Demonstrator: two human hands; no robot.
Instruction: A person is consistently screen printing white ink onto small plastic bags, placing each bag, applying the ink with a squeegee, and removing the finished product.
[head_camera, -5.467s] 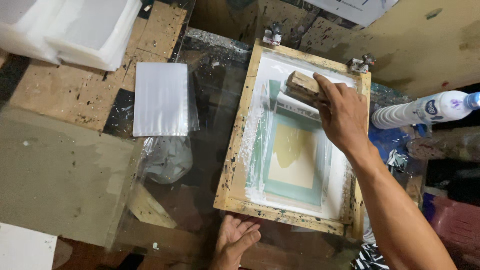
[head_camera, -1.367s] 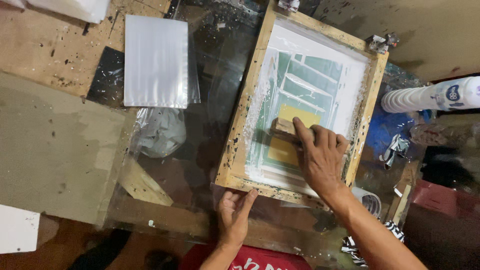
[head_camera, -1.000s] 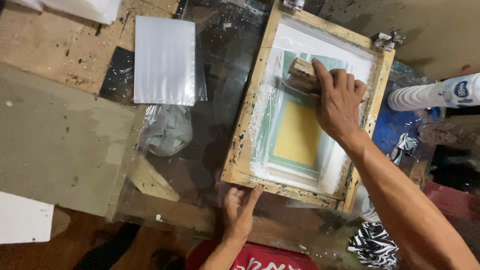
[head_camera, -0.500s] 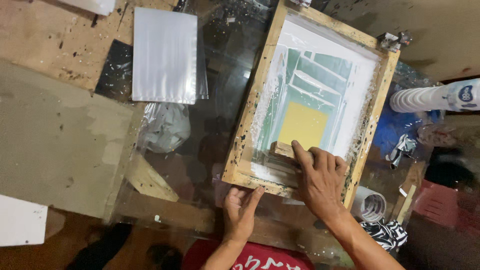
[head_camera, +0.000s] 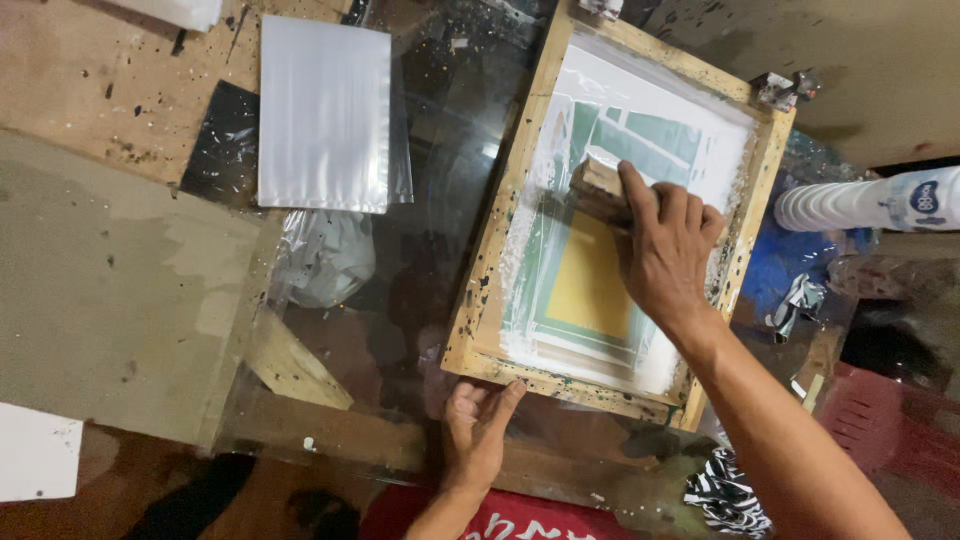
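A wooden-framed printing screen (head_camera: 760, 190) is seen lying flat on a glass-topped table (head_camera: 430, 250), tilted slightly so that its far end leans to the right. All places below are given relative to this screen.

Inside the screen, in its upper half, a wooden squeegee (head_camera: 597, 190) is pressed against the mesh. It is gripped from above by the right hand (head_camera: 668, 245), whose fingers are curled closed over its top edge; the forearm is stretched out over the screen's near right corner. Just below the squeegee, a yellow rectangle (head_camera: 590, 285) with a green border is visible through the mesh, surrounded by smeared white ink.

The left hand (head_camera: 478, 432) is laid open, palm down, on the glass, with its fingertips touching the screen's near edge close to the left corner. Nothing is held in it.

To the left of the screen, well apart from it, a clear plastic sleeve (head_camera: 322, 115) is laid flat, and a crumpled plastic bag (head_camera: 325, 255) is seen just below that sleeve. To the right of the screen, a white bottle (head_camera: 865, 203) is lying on its side above blue plastic sheeting (head_camera: 770, 265). At the screen's far right corner a metal hinge clamp (head_camera: 782, 88) is fixed.
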